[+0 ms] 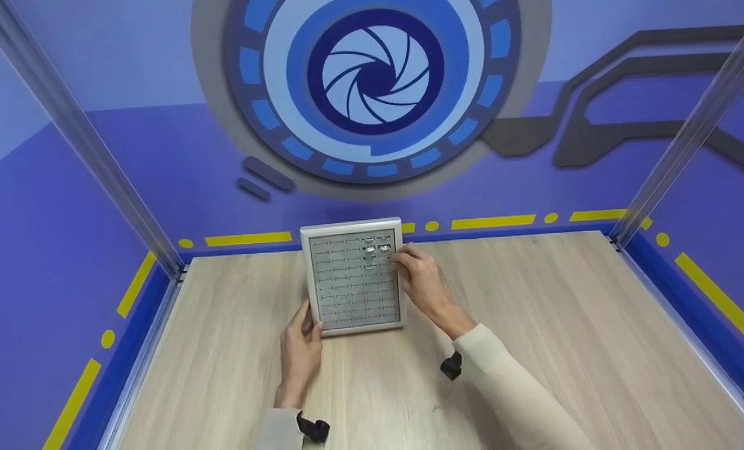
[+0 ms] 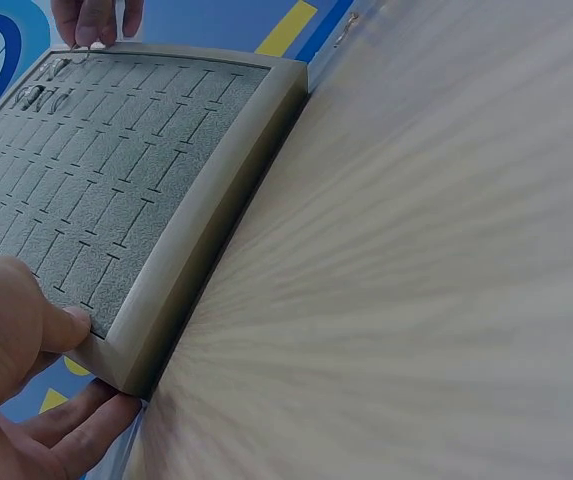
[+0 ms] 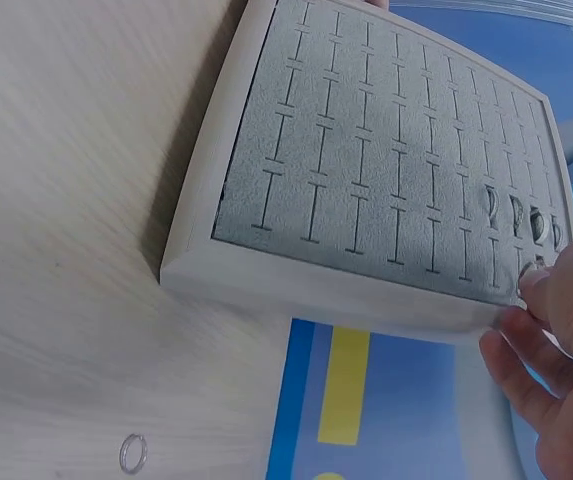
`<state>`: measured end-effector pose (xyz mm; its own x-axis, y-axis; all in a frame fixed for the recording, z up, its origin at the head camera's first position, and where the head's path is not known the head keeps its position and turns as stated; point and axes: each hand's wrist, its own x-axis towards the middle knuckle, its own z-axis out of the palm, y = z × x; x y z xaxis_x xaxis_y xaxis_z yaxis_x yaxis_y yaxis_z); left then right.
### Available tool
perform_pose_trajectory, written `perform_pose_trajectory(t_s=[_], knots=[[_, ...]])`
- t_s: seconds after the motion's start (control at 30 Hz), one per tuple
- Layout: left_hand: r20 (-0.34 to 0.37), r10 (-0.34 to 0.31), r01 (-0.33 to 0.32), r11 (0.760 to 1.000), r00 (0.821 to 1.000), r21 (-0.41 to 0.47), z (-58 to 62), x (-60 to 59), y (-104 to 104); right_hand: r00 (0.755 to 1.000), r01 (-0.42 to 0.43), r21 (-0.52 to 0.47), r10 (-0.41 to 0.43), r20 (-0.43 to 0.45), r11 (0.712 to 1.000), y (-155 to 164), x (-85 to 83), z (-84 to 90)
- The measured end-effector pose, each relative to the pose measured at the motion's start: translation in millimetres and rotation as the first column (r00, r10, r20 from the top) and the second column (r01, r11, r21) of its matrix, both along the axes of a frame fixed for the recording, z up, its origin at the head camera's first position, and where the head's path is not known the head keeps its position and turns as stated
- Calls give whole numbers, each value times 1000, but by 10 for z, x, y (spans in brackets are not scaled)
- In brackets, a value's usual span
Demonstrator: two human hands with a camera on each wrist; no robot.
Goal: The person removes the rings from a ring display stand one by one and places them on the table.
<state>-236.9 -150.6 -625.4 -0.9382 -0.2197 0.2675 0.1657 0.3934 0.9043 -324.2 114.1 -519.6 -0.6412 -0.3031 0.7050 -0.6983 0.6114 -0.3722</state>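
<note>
Head view, centre frame: the left hand (image 1: pixel 300 350) pinches the ring tray (image 1: pixel 353 278) at its lower-left corner, steadying it. The right hand (image 1: pixel 423 279) has curled fingertips at the rings (image 1: pixel 376 249) upper right, apparently seating one.

No legible txt, labels or nos. anywhere; wrist views maybe too blurred.

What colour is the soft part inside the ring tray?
Grey, inside the ring tray; clearest in the right wrist view.

One ring tray (image 1: pixel 354 312), one loose ring (image 3: pixel 133 453), two hands
</note>
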Motion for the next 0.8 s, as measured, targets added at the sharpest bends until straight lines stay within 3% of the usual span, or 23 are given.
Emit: perform_pose_trajectory(t_s=[0.17, 0.8], knots=[[-3, 6, -6, 1000, 1000, -1, -23, -6, -3, 999, -19, -10, 18, -42, 1000, 84, -13, -23], [11, 6, -6, 1000, 1000, 8, -13, 3, 0, 1000, 26, 36, -25, -19, 999, 465, 28, -140]])
